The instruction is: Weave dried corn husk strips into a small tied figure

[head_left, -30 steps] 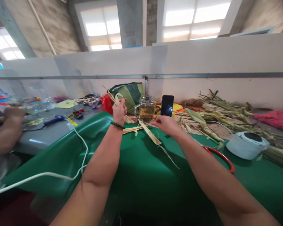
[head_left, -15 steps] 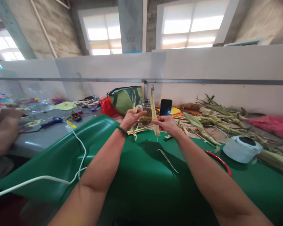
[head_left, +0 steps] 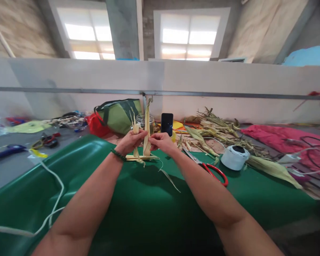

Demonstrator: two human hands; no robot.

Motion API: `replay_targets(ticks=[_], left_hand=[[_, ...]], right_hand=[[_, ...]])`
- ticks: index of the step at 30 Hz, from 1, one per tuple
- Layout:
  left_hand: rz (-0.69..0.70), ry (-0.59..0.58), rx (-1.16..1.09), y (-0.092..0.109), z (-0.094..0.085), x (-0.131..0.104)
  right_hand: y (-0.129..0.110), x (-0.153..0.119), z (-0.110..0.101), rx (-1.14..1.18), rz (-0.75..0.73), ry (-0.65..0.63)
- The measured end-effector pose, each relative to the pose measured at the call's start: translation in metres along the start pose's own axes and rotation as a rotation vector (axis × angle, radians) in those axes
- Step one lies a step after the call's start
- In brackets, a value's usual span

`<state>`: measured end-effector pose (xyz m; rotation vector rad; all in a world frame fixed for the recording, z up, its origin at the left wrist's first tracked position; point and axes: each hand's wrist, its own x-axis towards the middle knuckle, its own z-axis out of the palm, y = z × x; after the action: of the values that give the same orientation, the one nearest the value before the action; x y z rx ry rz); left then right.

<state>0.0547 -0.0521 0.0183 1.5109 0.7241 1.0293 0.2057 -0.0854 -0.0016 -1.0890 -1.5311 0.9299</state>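
My left hand (head_left: 132,141), with a green beaded bracelet (head_left: 118,154) at its wrist, is closed on a bundle of pale corn husk strips (head_left: 136,128). My right hand (head_left: 161,141) pinches a long dry corn husk (head_left: 147,119) that stands upright. The fingertips of both hands meet or nearly meet at this husk. Behind the hands stands a glass jar (head_left: 140,119), partly hidden. Below them, more husk strips (head_left: 152,157) lie on the green mat (head_left: 138,206), and a thin curled strip (head_left: 170,180) rests nearer to me.
Right of my hands are red-handled scissors (head_left: 216,172), a roll of white thread (head_left: 234,157) and a pile of dry husks (head_left: 218,126). A phone (head_left: 166,124) stands upright behind. At the left are a green bag (head_left: 122,115) and a white cable (head_left: 57,181).
My hands have come together, bringing the long husk beside the bundle in my left hand. The view has turned right, so the scissors show more fully and the other person's arm is out of sight.
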Motion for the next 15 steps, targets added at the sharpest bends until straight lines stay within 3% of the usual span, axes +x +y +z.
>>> replay_targets(ticks=[4,8,10,12,15], left_hand=[[0.062,0.043,0.158,-0.002,0.008,0.001],[0.076,0.061,0.222,-0.007,0.001,0.004],[0.108,0.081,0.255,-0.008,-0.008,0.006],[0.125,0.086,0.331,-0.007,-0.015,0.007],[0.144,0.077,0.471,-0.005,-0.02,0.008]], right_hand=[[0.008,0.0,0.015,-0.085,-0.053,0.123],[0.004,-0.002,0.014,-0.355,-0.177,0.068],[-0.003,-0.001,-0.004,-0.662,-0.165,0.068],[-0.008,0.001,-0.034,-0.996,0.026,0.204],[-0.003,0.003,-0.087,-1.126,0.248,0.335]])
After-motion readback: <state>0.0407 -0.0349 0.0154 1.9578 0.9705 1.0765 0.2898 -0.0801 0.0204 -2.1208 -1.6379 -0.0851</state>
